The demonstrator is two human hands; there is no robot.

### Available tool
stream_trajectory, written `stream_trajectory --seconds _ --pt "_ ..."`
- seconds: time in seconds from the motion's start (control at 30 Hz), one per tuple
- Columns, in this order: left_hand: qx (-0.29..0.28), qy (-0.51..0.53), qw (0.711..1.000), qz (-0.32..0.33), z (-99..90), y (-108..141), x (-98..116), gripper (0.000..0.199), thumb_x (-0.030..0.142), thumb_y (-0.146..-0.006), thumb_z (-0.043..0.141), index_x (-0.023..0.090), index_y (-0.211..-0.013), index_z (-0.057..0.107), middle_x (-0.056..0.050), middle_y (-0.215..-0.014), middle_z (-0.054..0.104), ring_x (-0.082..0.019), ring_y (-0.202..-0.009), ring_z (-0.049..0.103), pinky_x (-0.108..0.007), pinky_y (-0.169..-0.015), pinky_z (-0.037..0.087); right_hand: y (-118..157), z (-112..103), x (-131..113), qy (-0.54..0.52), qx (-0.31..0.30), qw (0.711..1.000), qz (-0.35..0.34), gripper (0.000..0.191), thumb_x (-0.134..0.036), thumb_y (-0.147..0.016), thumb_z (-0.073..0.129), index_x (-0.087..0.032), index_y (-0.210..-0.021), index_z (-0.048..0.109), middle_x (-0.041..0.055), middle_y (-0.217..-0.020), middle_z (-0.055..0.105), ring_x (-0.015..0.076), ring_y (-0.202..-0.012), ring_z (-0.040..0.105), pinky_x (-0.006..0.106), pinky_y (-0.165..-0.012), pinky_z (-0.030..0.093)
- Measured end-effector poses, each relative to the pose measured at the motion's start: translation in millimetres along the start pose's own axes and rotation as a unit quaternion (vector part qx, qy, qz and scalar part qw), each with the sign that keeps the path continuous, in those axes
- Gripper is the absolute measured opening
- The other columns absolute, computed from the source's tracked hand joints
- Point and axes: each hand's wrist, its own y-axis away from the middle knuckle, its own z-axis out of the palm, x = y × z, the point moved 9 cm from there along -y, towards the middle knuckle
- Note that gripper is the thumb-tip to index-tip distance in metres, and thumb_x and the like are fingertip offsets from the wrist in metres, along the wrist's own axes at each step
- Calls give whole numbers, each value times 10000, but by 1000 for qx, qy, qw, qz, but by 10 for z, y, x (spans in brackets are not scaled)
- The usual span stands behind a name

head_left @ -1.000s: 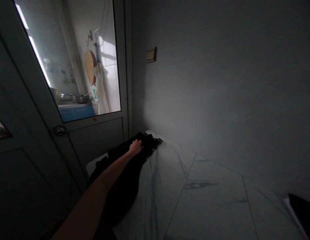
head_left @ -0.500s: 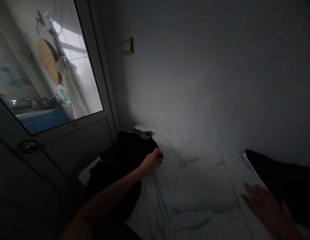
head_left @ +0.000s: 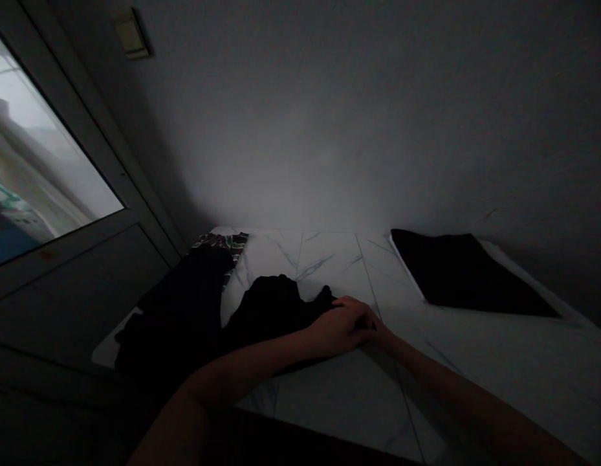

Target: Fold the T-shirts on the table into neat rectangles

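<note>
A black garment (head_left: pixel 271 307) lies crumpled on the white marble-patterned tabletop (head_left: pixel 324 254); its exact kind is lost in the dark. At its right end, my left hand (head_left: pixel 333 330) is closed on the cloth. My right hand (head_left: pixel 365 315) meets it there, its fingers bent over the same edge and partly overlapped by the left hand. Left of both hands rests a heap of dark clothes (head_left: pixel 184 298), with a patterned piece of cloth (head_left: pixel 225 241) showing at its far end.
A flat black sheet-like item (head_left: pixel 460 272) with a pale edge lies at the table's right rear. The grey wall (head_left: pixel 324 129) bounds the far side, carrying a light switch (head_left: pixel 130 33). On the left stands a door (head_left: pixel 94 259) with a glass pane.
My view has swung right. The black garment has come off the left heap onto the middle of the table in my left hand. My right hand has moved left from the black sheet-like item to join it.
</note>
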Motion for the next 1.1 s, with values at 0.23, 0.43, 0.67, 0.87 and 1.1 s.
stream_trajectory --seconds 0.23,0.43,0.67,0.87,1.1 --pt "127 -359 887 -262 -1026 142 -984 390 398 -896 595 140 -1185 554 -176 -1233 599 -315 -1168 555 -407 -942 450 -30 -883 -249 0 135 990 47 251 -324 -784 484 -235 -951 648 42 -928 688 234 -915 631 397 -873 494" --pt "-10 -281 917 -282 -1094 171 -1606 249 252 -814 624 185 -1053 630 -100 -1072 702 -267 -1043 648 -335 -867 478 -154 -1228 -589 55 188 981 9 211 -333 -862 424 -250 -959 591 35 -887 651 222 -857 609 367 -822 489" --pt "300 -112 931 -176 -2678 196 -1290 187 367 -751 592 208 -848 586 -12 -785 635 -205 -794 614 -304 -720 470 -420 -2099 -1030 111 177 978 -12 364 -602 -772 625 -239 -795 618 30 -785 658 225 -779 618 374 -770 496" --pt "477 -38 877 -30 -3460 534 -678 218 358 -740 591 218 -888 513 10 -815 566 -161 -787 547 -270 -708 452 -296 -2602 -1382 236 200 951 -13 444 -577 -696 729 -269 -1014 697 24 -813 660 224 -752 623 360 -703 487" --pt "449 -10 893 -24 -2943 483 -520 164 321 -803 518 232 -939 493 2 -852 558 -166 -801 541 -292 -722 447 -199 -2013 -1201 285 10 957 44 135 -286 -669 663 -225 -787 636 5 -762 636 184 -709 576 303 -655 431"
